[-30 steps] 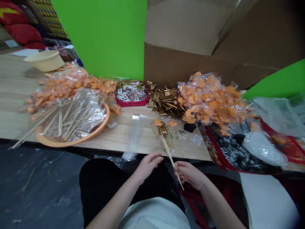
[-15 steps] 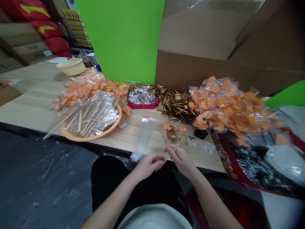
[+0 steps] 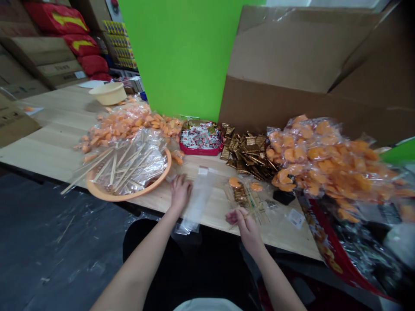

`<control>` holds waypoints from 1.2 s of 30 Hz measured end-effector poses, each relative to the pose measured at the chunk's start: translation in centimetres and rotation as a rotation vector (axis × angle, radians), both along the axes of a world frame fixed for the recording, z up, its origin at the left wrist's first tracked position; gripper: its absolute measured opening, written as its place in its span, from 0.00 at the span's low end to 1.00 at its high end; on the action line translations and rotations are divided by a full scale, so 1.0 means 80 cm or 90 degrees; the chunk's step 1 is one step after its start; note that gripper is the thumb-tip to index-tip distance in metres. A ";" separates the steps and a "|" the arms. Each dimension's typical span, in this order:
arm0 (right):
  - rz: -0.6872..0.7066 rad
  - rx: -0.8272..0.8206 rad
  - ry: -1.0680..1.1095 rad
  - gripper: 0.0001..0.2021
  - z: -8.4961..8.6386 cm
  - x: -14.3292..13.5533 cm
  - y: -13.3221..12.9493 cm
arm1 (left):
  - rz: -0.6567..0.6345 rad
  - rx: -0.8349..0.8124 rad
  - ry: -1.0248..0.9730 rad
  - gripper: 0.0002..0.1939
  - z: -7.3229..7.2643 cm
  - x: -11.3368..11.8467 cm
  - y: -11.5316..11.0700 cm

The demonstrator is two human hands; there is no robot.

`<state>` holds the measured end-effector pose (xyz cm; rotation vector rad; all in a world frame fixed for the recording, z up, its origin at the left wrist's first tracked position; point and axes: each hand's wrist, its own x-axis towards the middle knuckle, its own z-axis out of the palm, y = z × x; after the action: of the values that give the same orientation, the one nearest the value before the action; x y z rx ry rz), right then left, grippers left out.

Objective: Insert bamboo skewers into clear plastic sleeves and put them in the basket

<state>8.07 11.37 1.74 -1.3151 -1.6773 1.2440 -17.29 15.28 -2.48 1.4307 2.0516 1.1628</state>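
Observation:
My left hand (image 3: 181,192) rests on the table between the orange basket (image 3: 127,198) and flat clear plastic sleeves (image 3: 198,196); its fingers are apart and nothing shows in them. A thin wooden stick (image 3: 244,217) is pinched in my right hand (image 3: 244,220), near the table's front edge. Just beyond that hand lie clear bags with orange pieces (image 3: 234,182), gold packets (image 3: 240,195) and several sticks. The basket holds clear wrappers and long sticks (image 3: 114,166).
Behind stand a red tray of small sachets (image 3: 201,151), gold packets (image 3: 248,151) and bagged orange pieces (image 3: 320,151). A cream bowl (image 3: 108,94) is at the back left. At the right is a red bag (image 3: 337,255) with dark wrapped items.
My hands were close together at the table edge. The left has moved left and forward to the basket's side; the right now shows a stick. The view has shifted slightly.

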 end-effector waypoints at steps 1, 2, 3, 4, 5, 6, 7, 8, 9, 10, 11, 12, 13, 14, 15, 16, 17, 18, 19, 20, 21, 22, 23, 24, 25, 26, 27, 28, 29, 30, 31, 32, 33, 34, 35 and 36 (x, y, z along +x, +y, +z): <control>-0.007 -0.035 0.021 0.19 0.001 -0.003 0.003 | -0.007 0.006 -0.023 0.04 0.000 0.000 -0.003; -0.016 -0.051 0.024 0.19 0.001 -0.007 0.007 | -0.013 0.009 -0.051 0.04 0.000 0.000 -0.006; -0.025 -0.051 0.013 0.19 0.001 -0.014 0.012 | -0.019 0.009 -0.083 0.05 0.001 0.000 -0.009; -0.029 -0.044 -0.004 0.19 0.001 -0.022 0.019 | -0.023 0.009 -0.117 0.05 0.002 0.001 -0.013; -0.031 -0.036 -0.017 0.19 0.000 -0.032 0.026 | -0.028 0.008 -0.154 0.05 0.004 0.004 -0.017; -0.030 -0.035 -0.023 0.20 -0.001 -0.044 0.033 | -0.033 0.006 -0.194 0.05 0.007 0.007 -0.020; -0.029 -0.039 -0.023 0.22 -0.001 -0.056 0.040 | -0.040 0.003 -0.236 0.06 0.011 0.011 -0.023; -0.026 -0.045 -0.019 0.25 -0.002 -0.068 0.046 | -0.050 -0.002 -0.279 0.08 0.015 0.017 -0.026; -0.020 -0.049 -0.015 0.26 -0.003 -0.079 0.052 | -0.064 -0.011 -0.322 0.10 0.019 0.022 -0.029; -0.015 -0.050 -0.012 0.25 -0.004 -0.088 0.058 | -0.078 -0.022 -0.364 0.12 0.023 0.028 -0.032; -0.010 -0.049 -0.010 0.23 -0.004 -0.096 0.062 | -0.090 -0.033 -0.403 0.15 0.027 0.033 -0.035; -0.008 -0.046 -0.013 0.21 -0.005 -0.100 0.066 | -0.097 -0.043 -0.439 0.18 0.029 0.036 -0.037; -0.008 -0.042 -0.020 0.20 -0.007 -0.102 0.069 | -0.098 -0.051 -0.473 0.22 0.031 0.038 -0.039; -0.011 -0.039 -0.031 0.19 -0.008 -0.102 0.072 | -0.091 -0.057 -0.504 0.24 0.033 0.038 -0.041; -0.018 -0.035 -0.048 0.19 -0.011 -0.100 0.075 | -0.078 -0.061 -0.533 0.25 0.033 0.036 -0.042; -0.027 -0.030 -0.068 0.19 -0.014 -0.096 0.078 | -0.059 -0.064 -0.561 0.25 0.033 0.032 -0.044; -0.038 -0.023 -0.092 0.18 -0.017 -0.092 0.080 | -0.038 -0.065 -0.586 0.24 0.034 0.027 -0.045; -0.048 -0.016 -0.118 0.16 -0.020 -0.087 0.083 | -0.018 -0.066 -0.610 0.23 0.035 0.021 -0.047; -0.058 -0.008 -0.144 0.14 -0.023 -0.083 0.085 | -0.001 -0.067 -0.630 0.23 0.037 0.015 -0.049; -0.065 0.002 -0.168 0.11 -0.026 -0.080 0.086 | 0.011 -0.068 -0.648 0.23 0.042 0.010 -0.053; -0.070 0.014 -0.187 0.08 -0.028 -0.078 0.087 | 0.019 -0.070 -0.662 0.23 0.047 0.006 -0.057; -0.075 0.026 -0.202 0.07 -0.028 -0.076 0.087 | 0.023 -0.073 -0.674 0.23 0.055 0.003 -0.061; -0.080 0.041 -0.210 0.08 -0.027 -0.074 0.086 | 0.024 -0.074 -0.682 0.23 0.063 0.002 -0.067; -0.086 0.056 -0.213 0.10 -0.023 -0.071 0.084 | 0.024 -0.076 -0.688 0.22 0.072 0.004 -0.073; -0.092 0.072 -0.210 0.09 -0.016 -0.066 0.082 | 0.022 -0.079 -0.691 0.22 0.082 0.007 -0.079; -0.099 0.089 -0.204 0.08 -0.006 -0.059 0.079 | 0.015 -0.082 -0.691 0.21 0.091 0.012 -0.086; -0.105 0.107 -0.201 0.10 0.007 -0.051 0.077 | 0.001 -0.086 -0.685 0.21 0.099 0.018 -0.092; -0.112 0.125 -0.182 0.14 0.023 -0.041 0.073 | -0.018 -0.088 -0.672 0.20 0.106 0.025 -0.097; -0.123 0.143 -0.151 0.18 0.041 -0.030 0.070 | -0.040 -0.089 -0.657 0.20 0.113 0.032 -0.102; -0.130 0.158 -0.102 0.20 0.061 -0.019 0.066 | -0.062 -0.088 -0.644 0.20 0.118 0.039 -0.106; -0.141 0.166 0.016 0.20 0.081 -0.010 0.062 | -0.081 -0.087 -0.635 0.20 0.123 0.046 -0.109; -0.144 0.157 0.139 0.19 0.101 -0.004 0.057 | -0.096 -0.088 -0.633 0.20 0.127 0.053 -0.111; -0.136 0.148 0.237 0.19 0.118 0.000 0.051 | -0.107 -0.095 -0.640 0.20 0.130 0.059 -0.112; -0.122 0.137 0.318 0.19 0.131 0.002 0.046 | -0.118 -0.108 -0.651 0.20 0.133 0.065 -0.114; -0.098 0.126 0.362 0.19 0.142 0.001 0.041 | -0.131 -0.124 -0.664 0.20 0.136 0.070 -0.115; -0.074 0.120 0.380 0.19 0.148 -0.002 0.037 | -0.144 -0.139 -0.676 0.20 0.139 0.075 -0.116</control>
<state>7.93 14.34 13.55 -0.8049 -1.2352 1.2210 -11.28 6.01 8.65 0.6498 1.1769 1.1742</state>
